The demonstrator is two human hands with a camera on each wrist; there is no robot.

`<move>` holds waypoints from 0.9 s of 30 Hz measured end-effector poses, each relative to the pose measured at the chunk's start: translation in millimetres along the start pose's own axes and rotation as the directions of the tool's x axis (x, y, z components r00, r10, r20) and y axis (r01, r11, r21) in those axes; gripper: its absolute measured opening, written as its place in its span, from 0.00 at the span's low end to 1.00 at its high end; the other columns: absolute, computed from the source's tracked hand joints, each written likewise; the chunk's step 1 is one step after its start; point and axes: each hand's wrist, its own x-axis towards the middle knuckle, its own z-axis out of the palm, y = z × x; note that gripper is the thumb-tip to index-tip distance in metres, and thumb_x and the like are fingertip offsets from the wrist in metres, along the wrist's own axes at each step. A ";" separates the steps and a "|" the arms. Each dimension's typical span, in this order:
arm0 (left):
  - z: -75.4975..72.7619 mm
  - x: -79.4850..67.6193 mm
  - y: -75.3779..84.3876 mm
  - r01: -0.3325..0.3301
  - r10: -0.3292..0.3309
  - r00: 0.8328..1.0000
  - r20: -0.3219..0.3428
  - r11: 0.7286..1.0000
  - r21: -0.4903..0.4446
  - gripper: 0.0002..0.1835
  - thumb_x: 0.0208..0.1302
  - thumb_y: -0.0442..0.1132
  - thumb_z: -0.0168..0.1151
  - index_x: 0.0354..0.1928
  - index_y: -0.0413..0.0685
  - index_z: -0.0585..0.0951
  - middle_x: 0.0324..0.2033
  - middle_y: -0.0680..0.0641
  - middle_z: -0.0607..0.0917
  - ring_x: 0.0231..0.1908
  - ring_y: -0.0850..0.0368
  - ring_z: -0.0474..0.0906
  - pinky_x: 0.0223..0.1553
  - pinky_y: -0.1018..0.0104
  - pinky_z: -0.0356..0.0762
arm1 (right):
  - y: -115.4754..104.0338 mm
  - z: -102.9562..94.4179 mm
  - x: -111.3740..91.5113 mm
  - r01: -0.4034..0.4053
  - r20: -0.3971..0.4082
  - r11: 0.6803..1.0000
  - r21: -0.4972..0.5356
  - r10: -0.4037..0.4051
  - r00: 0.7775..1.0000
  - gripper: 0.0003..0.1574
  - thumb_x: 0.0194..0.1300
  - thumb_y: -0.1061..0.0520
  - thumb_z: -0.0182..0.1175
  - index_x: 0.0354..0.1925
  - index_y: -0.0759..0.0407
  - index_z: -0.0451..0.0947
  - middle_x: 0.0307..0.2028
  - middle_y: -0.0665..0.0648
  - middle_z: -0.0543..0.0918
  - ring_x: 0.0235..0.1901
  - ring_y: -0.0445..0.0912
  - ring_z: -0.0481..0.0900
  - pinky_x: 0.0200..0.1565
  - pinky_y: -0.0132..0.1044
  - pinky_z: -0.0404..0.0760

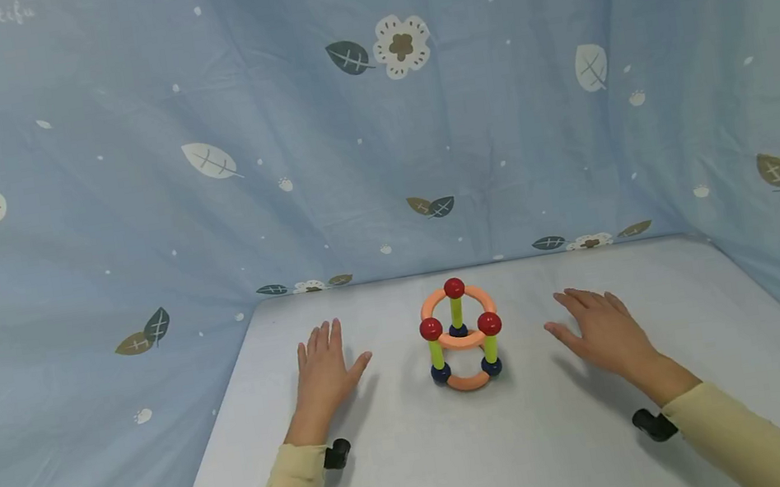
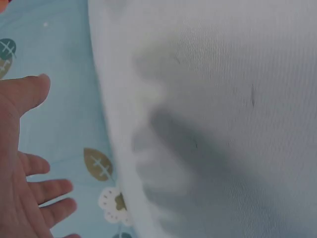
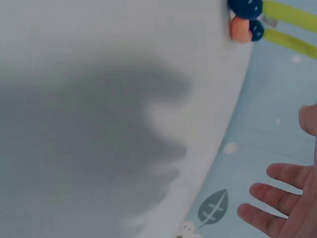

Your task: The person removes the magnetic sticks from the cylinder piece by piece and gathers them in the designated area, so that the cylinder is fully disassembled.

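Observation:
A toy structure stands upright on the white table, between the two hands. Three red balls top its yellow-green rods, dark blue balls form its feet, and orange curved pieces make an upper and a lower ring. To its left, the left hand is held palm down with fingers spread and holds nothing. On the other side, the right hand hovers with straight fingers, also holding nothing. Part of the structure, a yellow-green rod with a blue ball, shows at the top of the right wrist view. Both hands are apart from the toy.
The white table carries shadows of both hands. A light blue curtain with leaf and flower prints hangs behind and along the sides. Black wrist-worn devices sit near each cuff, the left one and the right one.

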 end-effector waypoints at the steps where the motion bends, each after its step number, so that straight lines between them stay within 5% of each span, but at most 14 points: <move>1: 0.1 -0.4 1.3 -0.008 0.008 1.000 -0.006 1.000 -0.010 0.48 0.69 0.61 0.63 0.77 0.35 0.59 0.72 0.30 0.64 0.73 0.33 0.56 0.72 0.32 0.48 | -2.1 -1.3 -0.4 0.002 0.000 1.000 0.013 -0.002 1.000 0.42 0.70 0.39 0.61 0.68 0.67 0.70 0.65 0.73 0.73 0.65 0.69 0.68 0.67 0.72 0.56; 7: 4.1 -3.1 7.0 -0.056 0.053 0.997 -0.062 0.997 -0.061 0.38 0.69 0.57 0.65 0.68 0.34 0.73 0.66 0.32 0.73 0.66 0.35 0.68 0.68 0.40 0.65 | -15.9 -8.8 -3.9 0.023 -0.024 0.996 0.091 -0.021 0.999 0.37 0.72 0.41 0.60 0.66 0.65 0.73 0.61 0.71 0.78 0.62 0.67 0.73 0.66 0.71 0.59; 12: 5.4 -6.6 13.4 -0.078 0.067 0.992 -0.105 0.992 -0.104 0.27 0.68 0.53 0.67 0.55 0.36 0.81 0.59 0.34 0.78 0.58 0.37 0.76 0.58 0.43 0.75 | -28.1 -15.7 -7.0 0.059 -0.060 0.981 0.186 -0.049 0.997 0.30 0.71 0.50 0.64 0.63 0.65 0.76 0.57 0.68 0.81 0.56 0.65 0.79 0.59 0.65 0.74; 17: 3.2 -10.5 22.0 -0.075 0.055 0.993 -0.109 0.980 -0.183 0.21 0.67 0.50 0.68 0.51 0.40 0.82 0.51 0.40 0.84 0.50 0.41 0.81 0.51 0.47 0.80 | -37.9 -19.2 -9.9 0.060 -0.041 0.957 0.284 -0.051 0.998 0.28 0.69 0.55 0.66 0.63 0.64 0.76 0.52 0.64 0.83 0.50 0.60 0.82 0.49 0.59 0.82; 27: -8.4 -18.2 49.5 -0.118 0.080 0.988 -0.129 0.942 -0.314 0.12 0.66 0.44 0.70 0.46 0.47 0.83 0.44 0.48 0.85 0.48 0.48 0.82 0.50 0.51 0.81 | -59.2 -27.3 -12.1 0.062 -0.041 0.908 0.415 -0.050 0.998 0.26 0.68 0.58 0.68 0.61 0.61 0.77 0.44 0.56 0.84 0.44 0.51 0.84 0.48 0.54 0.83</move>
